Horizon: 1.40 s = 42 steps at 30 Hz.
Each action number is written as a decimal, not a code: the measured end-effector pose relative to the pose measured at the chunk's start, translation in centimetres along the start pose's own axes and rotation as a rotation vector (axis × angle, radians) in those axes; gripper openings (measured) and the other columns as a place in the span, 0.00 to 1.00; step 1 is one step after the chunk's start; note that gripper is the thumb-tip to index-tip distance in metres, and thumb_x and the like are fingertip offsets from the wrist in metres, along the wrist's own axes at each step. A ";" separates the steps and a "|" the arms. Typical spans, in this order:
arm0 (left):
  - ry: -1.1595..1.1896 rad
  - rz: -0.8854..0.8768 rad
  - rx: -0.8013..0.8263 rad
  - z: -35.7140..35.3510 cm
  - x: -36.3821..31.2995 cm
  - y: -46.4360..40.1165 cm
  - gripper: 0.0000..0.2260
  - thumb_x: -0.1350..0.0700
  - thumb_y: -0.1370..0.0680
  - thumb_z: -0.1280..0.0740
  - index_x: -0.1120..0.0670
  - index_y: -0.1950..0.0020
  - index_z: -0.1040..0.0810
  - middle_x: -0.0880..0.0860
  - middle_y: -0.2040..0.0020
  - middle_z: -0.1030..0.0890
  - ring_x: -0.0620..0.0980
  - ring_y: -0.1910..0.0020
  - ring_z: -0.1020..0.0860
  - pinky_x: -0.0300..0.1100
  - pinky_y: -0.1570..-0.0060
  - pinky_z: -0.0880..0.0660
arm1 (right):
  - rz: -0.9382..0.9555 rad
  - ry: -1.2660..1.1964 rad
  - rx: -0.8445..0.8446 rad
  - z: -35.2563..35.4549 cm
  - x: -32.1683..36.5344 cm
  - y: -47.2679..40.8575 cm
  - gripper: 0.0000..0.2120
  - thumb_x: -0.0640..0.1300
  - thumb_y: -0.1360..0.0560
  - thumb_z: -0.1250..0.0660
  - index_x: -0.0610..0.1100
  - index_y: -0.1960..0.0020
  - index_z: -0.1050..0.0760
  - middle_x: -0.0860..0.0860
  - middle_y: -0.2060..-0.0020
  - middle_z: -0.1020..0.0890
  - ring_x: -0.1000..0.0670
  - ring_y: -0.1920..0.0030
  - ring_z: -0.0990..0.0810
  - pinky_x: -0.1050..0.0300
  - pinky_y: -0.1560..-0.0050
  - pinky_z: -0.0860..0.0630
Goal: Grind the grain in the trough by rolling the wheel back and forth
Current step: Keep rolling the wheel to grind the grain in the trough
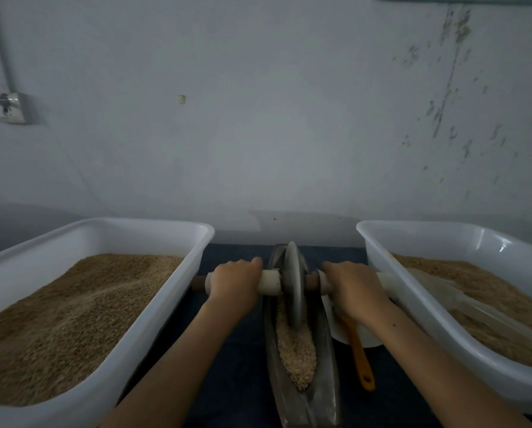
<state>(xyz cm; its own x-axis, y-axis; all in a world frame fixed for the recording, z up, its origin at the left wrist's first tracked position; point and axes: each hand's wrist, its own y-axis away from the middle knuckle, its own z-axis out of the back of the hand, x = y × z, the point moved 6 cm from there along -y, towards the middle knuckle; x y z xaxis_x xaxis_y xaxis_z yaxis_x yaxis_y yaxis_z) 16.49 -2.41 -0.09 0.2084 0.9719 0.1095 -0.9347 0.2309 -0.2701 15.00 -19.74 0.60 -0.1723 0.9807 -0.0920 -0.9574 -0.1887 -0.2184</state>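
While hands (295, 285) grip axle (269, 282), wheel (293, 285) in trough (323, 366), grain (295, 350)

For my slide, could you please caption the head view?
Both hands, left and right, grip the wheel axle over grain in the trough.

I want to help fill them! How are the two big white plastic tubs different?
The left white plastic tub holds only brown grain, heaped high at its far end. The right white plastic tub also has a clear scoop lying on its grain, and its grain sits lower against the wall. Both are white, rectangular and flank the metal trough.
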 end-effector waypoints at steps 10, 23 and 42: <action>0.049 -0.075 0.340 -1.0 0.4 0.0 0.17 0.53 0.27 0.30 0.55 0.40 0.27 0.54 0.46 0.22 0.53 0.47 0.23 0.44 0.53 0.31 | 0.079 0.005 0.276 0.5 0.1 0.5 0.07 0.43 0.25 0.34 0.45 0.47 0.25 0.47 0.51 0.20 0.48 0.51 0.20 0.53 0.48 0.23; 0.023 -0.052 0.261 -0.4 0.1 0.2 0.15 0.53 0.25 0.32 0.55 0.40 0.27 0.54 0.45 0.22 0.53 0.47 0.23 0.44 0.54 0.31 | 0.017 0.002 0.288 -0.1 -0.1 0.3 0.09 0.41 0.25 0.34 0.44 0.45 0.24 0.47 0.50 0.20 0.47 0.50 0.20 0.52 0.46 0.23; 0.199 -0.090 0.546 -1.9 0.4 0.5 0.15 0.55 0.28 0.28 0.56 0.43 0.24 0.52 0.56 0.23 0.49 0.59 0.25 0.42 0.57 0.29 | 0.117 0.063 0.392 0.4 0.6 0.9 0.06 0.44 0.27 0.31 0.47 0.58 0.30 0.50 0.61 0.24 0.51 0.61 0.24 0.59 0.62 0.29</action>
<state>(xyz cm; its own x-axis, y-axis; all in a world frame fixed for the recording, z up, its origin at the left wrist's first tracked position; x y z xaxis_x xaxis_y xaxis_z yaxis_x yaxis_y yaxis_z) 16.66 -1.80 -1.99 0.2948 0.9516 -0.0869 -0.9126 0.3074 0.2697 14.00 -19.34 0.71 -0.2826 0.9464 -0.1562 -0.9500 -0.2536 0.1821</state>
